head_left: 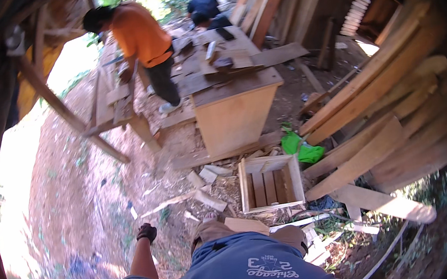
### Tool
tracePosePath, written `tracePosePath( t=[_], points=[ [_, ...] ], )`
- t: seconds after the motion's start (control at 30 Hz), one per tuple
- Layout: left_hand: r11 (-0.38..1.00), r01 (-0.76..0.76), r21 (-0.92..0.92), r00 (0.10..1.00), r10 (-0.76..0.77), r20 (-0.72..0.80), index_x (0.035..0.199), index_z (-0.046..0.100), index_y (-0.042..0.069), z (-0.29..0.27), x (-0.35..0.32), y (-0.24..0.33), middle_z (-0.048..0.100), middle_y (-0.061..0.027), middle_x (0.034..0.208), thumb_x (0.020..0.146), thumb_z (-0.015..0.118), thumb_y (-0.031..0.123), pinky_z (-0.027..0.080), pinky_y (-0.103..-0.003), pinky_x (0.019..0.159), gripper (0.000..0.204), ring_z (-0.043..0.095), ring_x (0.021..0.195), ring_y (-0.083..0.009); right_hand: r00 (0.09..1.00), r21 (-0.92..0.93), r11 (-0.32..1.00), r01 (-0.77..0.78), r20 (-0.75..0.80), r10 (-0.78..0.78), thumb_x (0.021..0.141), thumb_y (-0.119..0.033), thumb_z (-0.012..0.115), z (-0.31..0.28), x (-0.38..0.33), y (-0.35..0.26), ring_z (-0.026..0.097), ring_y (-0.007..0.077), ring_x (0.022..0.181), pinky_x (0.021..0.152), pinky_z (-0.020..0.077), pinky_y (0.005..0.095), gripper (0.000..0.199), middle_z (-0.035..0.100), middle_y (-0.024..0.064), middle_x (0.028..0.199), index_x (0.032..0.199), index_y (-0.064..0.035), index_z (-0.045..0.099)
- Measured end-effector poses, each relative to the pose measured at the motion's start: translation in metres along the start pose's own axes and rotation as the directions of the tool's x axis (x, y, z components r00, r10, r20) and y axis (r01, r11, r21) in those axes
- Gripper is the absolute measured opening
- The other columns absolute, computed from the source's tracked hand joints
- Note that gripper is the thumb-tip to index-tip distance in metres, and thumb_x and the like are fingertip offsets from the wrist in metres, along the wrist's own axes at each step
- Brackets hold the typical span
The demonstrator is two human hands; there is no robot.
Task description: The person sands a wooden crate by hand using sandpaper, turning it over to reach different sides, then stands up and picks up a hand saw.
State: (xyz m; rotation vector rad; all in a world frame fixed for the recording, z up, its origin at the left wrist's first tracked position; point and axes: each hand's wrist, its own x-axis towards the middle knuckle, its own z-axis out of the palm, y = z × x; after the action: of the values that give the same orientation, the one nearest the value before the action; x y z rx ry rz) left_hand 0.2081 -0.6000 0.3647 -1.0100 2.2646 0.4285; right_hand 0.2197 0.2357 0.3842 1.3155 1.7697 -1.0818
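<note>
My left hand (pixel 147 233), in a dark glove, hangs low beside my left leg with its fingers curled in. Whatever it may hold is too small to make out. A small blue and white object (pixel 133 211) shows just beyond it; whether the two touch I cannot tell. My right hand is out of the picture. Ahead of my feet, slightly right, an open wooden box (pixel 244 187) with a slatted bottom rests on the ground. Wood offcuts (pixel 208 200) lie scattered between my left hand and the box.
A wooden cabinet (pixel 238 116) loaded with boards stands ahead. Someone in an orange shirt (pixel 138 30) bends over a bench (pixel 101 101); another person in dark clothing (pixel 204 8) is farther back. Long planks (pixel 372 76) lean on the right, near a green bag (pixel 308 151).
</note>
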Motion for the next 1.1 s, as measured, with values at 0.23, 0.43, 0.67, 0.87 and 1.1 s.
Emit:
tracePosePath(
  t=[0.23,0.43,0.67,0.87,1.1],
  points=[
    [0.928,-0.235,0.290,0.926,0.122,0.358,0.120,0.072,0.007,0.148,-0.055,-0.095,0.071,-0.0222,0.121,0.096,0.053,0.031,0.055,-0.046,0.098,0.039,0.069,0.118,-0.0340,0.892,-0.180,0.925,0.335,-0.255,-0.373,0.101,-0.050,0.055,-0.160,0.080,-0.095,0.061,0.0208,0.048,0.044,0.0471,0.0391,0.050,0.066,0.0114,0.067,0.074,-0.0093,0.067],
    [0.822,0.449,-0.350,0.755,-0.139,0.641,0.099,0.077,0.009,0.198,-0.189,-0.007,0.072,-0.0052,0.092,0.096,0.064,0.042,0.055,-0.041,0.070,0.036,0.068,0.084,-0.0227,0.764,-0.223,0.771,0.596,-0.139,-0.631,0.099,-0.040,0.061,-0.124,-0.005,-0.248,0.069,0.0184,0.067,0.062,0.0530,0.0371,0.036,0.071,0.0079,0.083,0.095,-0.0056,0.072],
    [0.943,-0.304,-0.135,0.913,0.329,0.241,0.100,0.074,0.008,0.241,-0.198,-0.008,0.072,-0.0099,0.090,0.092,0.063,0.028,0.057,-0.039,0.079,0.025,0.072,0.089,-0.0238,0.833,-0.616,0.607,0.502,0.156,-0.530,0.101,-0.039,0.060,-0.135,0.046,-0.209,0.067,0.0212,0.062,0.055,0.0523,0.0386,0.033,0.070,0.0072,0.077,0.092,-0.0094,0.071],
    [0.972,0.036,-0.234,0.915,0.062,0.399,0.094,0.071,0.010,0.252,-0.187,-0.091,0.068,-0.0058,0.081,0.095,0.064,0.029,0.058,-0.038,0.064,0.020,0.071,0.077,-0.0221,0.994,-0.165,0.984,-0.067,0.072,0.079,0.100,-0.030,0.061,-0.083,0.007,-0.116,0.071,0.0282,0.066,0.059,0.0574,0.0462,0.022,0.075,0.0125,0.087,0.100,-0.0102,0.071],
    [0.842,0.402,-0.360,0.832,-0.172,0.527,0.104,0.076,0.010,0.145,-0.145,-0.132,0.074,-0.0064,0.096,0.100,0.059,0.042,0.056,-0.039,0.065,0.036,0.066,0.075,-0.0178,0.988,0.110,0.983,-0.150,0.060,0.144,0.102,-0.041,0.058,-0.107,-0.014,-0.048,0.068,0.0285,0.066,0.059,0.0541,0.0458,0.031,0.073,0.0098,0.084,0.101,-0.0121,0.071]
  ],
)
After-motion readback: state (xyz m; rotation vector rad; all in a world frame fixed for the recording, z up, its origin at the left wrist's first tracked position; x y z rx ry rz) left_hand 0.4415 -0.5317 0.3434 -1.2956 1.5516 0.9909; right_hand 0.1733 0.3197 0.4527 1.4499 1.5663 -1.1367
